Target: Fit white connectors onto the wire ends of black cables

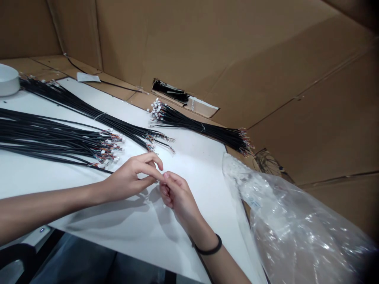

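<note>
My left hand [132,177] and my right hand [174,195] meet over the white table [142,228], fingertips pinched together on something small that I cannot make out. A black cable runs from the left toward my left hand. Just beyond my left hand lies a loose bundle of black cables [56,140] with white connectors and coloured wire ends. My right wrist wears a black band [209,249].
A second long cable bundle [89,110] crosses the table diagonally. A tied bundle [201,128] lies at the far edge. A clear plastic bag [296,225] sits at the right. A white round container [8,80] stands far left. Cardboard walls [237,59] surround the table.
</note>
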A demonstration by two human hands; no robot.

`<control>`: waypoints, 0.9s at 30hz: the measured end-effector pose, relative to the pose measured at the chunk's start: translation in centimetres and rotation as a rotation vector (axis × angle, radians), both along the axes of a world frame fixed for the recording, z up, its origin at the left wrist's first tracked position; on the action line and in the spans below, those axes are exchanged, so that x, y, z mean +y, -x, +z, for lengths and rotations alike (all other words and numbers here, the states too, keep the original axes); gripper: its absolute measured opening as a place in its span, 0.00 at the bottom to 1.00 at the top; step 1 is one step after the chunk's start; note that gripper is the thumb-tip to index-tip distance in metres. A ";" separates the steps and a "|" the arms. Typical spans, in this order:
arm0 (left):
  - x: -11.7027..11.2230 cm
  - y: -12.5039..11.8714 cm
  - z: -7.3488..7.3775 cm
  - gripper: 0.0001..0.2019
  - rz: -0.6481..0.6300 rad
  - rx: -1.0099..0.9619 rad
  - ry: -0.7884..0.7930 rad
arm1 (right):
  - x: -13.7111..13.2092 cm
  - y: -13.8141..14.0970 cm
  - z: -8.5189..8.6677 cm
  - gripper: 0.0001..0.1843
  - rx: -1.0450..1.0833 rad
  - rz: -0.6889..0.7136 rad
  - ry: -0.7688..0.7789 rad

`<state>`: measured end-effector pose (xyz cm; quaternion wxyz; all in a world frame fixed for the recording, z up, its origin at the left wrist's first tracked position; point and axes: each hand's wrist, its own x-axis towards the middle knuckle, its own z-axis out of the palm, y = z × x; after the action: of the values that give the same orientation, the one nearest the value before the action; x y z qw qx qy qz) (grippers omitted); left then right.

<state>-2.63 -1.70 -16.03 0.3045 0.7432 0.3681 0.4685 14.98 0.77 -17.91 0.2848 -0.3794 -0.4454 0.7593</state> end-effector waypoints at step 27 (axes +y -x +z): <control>-0.4 -0.3 0.2 0.05 0.125 0.076 0.244 | -0.4 0.1 0.3 0.22 0.007 0.003 0.021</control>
<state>-2.33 -2.14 -15.86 0.3488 0.6935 0.4792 0.4097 14.93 0.42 -17.61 0.2811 -0.3788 -0.4371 0.7658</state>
